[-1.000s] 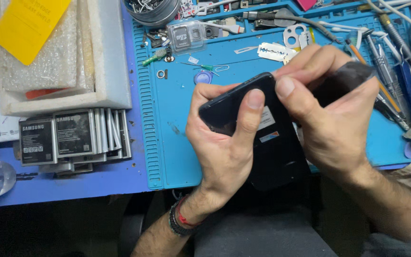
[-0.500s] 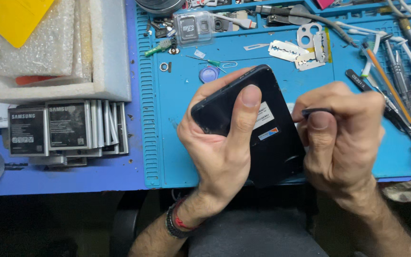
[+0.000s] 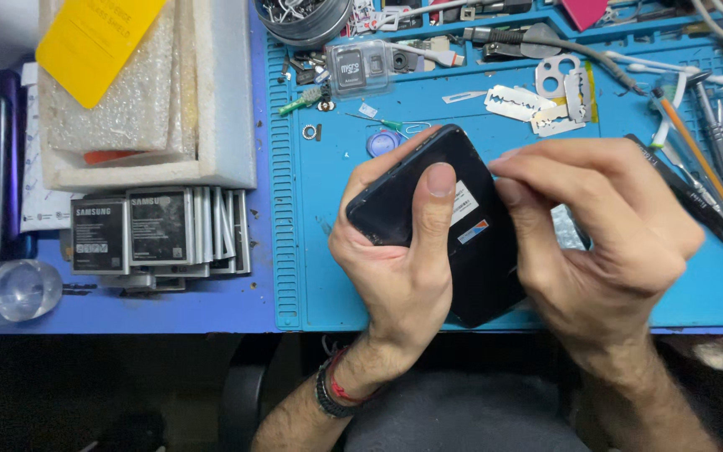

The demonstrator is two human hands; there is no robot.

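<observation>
A black smartphone lies back-up in my left hand, tilted above the blue work mat. My left thumb presses on the phone's back, next to a small white and orange sticker. My right hand closes over the phone's right edge, fingertips pinched at its side near the sticker. I cannot tell whether the right fingers hold a small tool. A dark band and red cord circle my left wrist.
A row of grey phone batteries stands left of the mat. Behind them sits a white foam box with bubble wrap and a yellow card. Razor blades, tweezers, screwdrivers and a tin of screws crowd the mat's far side.
My right hand moved left from beside the phone back onto its right edge. The phone stays in my left hand, turned slightly.
</observation>
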